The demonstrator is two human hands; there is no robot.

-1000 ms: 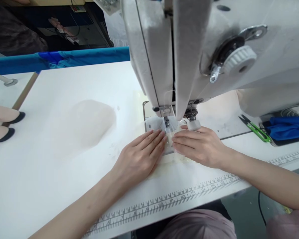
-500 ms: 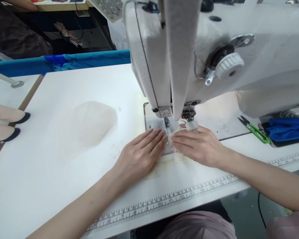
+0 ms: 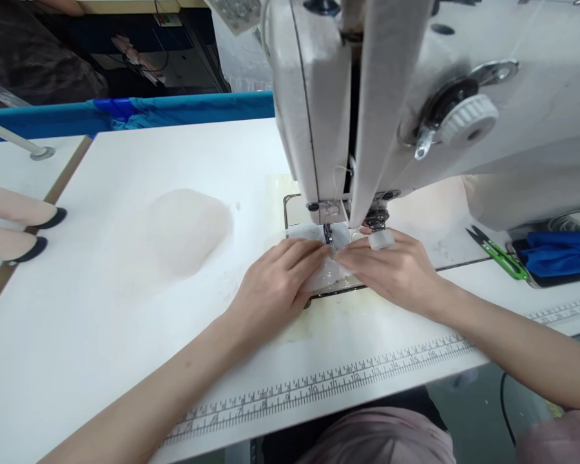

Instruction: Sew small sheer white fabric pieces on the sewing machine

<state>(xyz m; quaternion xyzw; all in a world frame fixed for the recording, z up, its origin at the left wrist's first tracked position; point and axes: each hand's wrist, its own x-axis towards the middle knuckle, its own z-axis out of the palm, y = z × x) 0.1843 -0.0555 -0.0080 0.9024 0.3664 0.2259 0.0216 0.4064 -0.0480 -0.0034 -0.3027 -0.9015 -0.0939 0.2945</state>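
Observation:
A small piece of sheer white fabric [image 3: 325,278] lies under the presser foot [image 3: 327,233] of a white sewing machine [image 3: 314,116]. On its left side my left hand [image 3: 278,277] is closed, fingers bent and pressed together on the fabric close to the foot. From the right, my right hand [image 3: 399,270] pinches the fabric just in front of the foot. The fingertips of both hands nearly meet there. Part of the right fingers is behind a white knob [image 3: 381,240], and the fabric's far side is hidden by the machine.
Green-handled thread snips [image 3: 500,254] lie at the right, beside blue cloth [image 3: 558,254] in a dark tray. A printed ruler [image 3: 290,396] runs along the white table's [image 3: 125,348] front edge. Two pale rods with black ends [image 3: 29,248] reach in from the left. Another person's arm shows top left.
The view has shifted slightly. My left fingers, flat before, are now bent, and my right fingers have closed into a pinch. The fabric is bunched, and the metal plate's dark front edge shows.

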